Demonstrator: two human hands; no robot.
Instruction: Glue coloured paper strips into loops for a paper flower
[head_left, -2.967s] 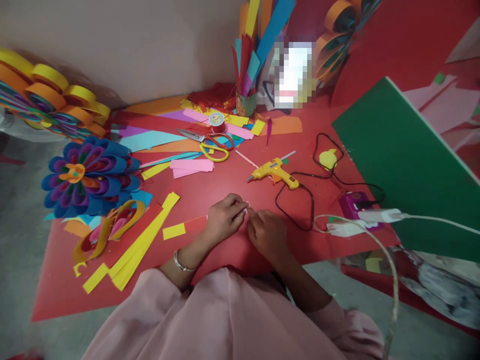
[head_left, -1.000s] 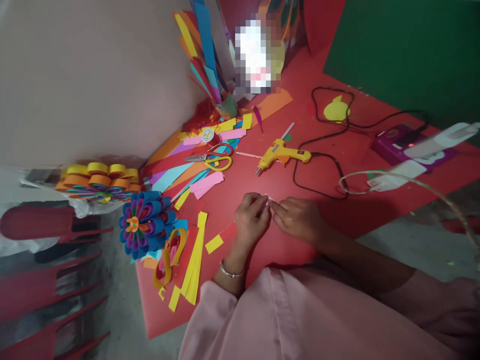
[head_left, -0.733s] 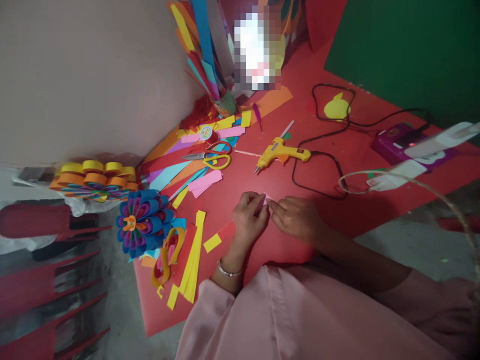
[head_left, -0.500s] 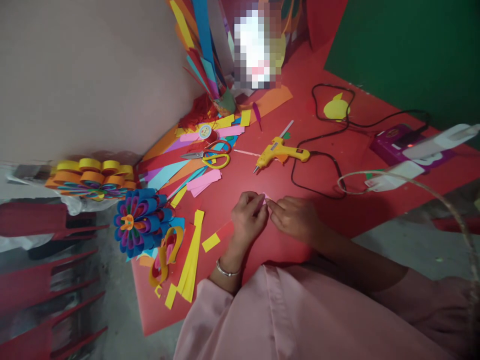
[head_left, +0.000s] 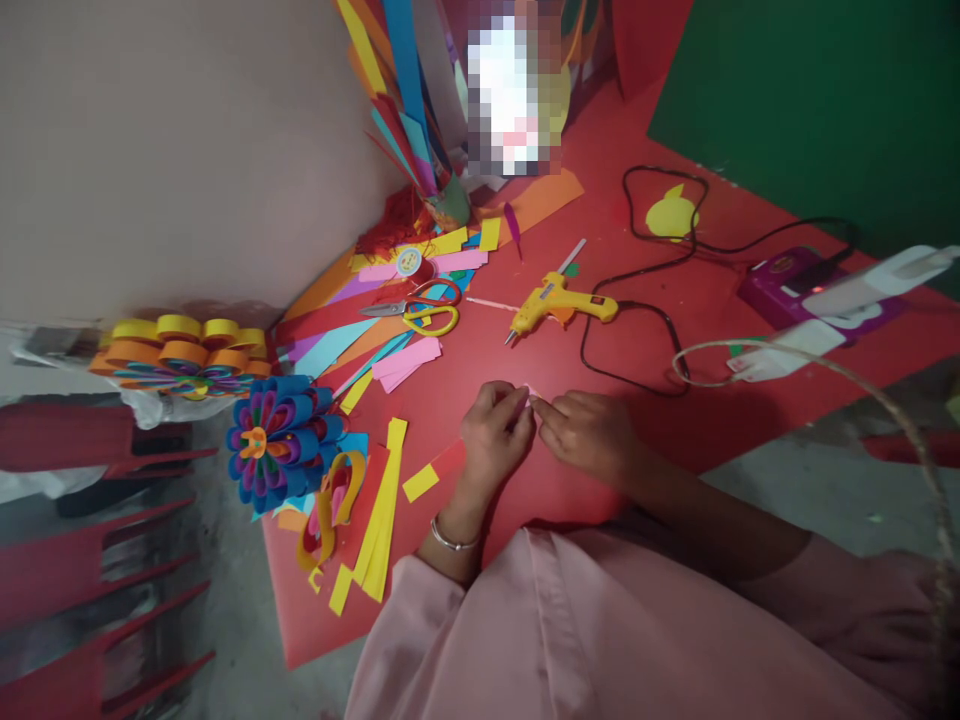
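Note:
My left hand point(head_left: 498, 425) is closed, pinching a small pink paper piece point(head_left: 528, 394) at the fingertips. From the other side my right hand point(head_left: 585, 430) meets it, fingers curled and also pinching the pink paper, which is mostly hidden. Ahead of both hands lies a yellow hot glue gun point(head_left: 561, 302), its nozzle pointing toward me. Pink paper strips point(head_left: 407, 365) rest to the left, with scissors point(head_left: 420, 308) beyond them. A yellow paper piece point(head_left: 421, 483) is beside my left wrist.
A blue and purple paper flower point(head_left: 279, 442) and an orange-yellow one point(head_left: 184, 355) are on the left. Yellow strips point(head_left: 382, 515) lie near the table's front edge. The black cord point(head_left: 637, 272) loops toward a purple power box point(head_left: 795, 285). A pot point(head_left: 450, 203) of paper stands behind.
Both hands stay in nearly the same place, still pinching the pink paper. Only a very slight shift of the whole view shows.

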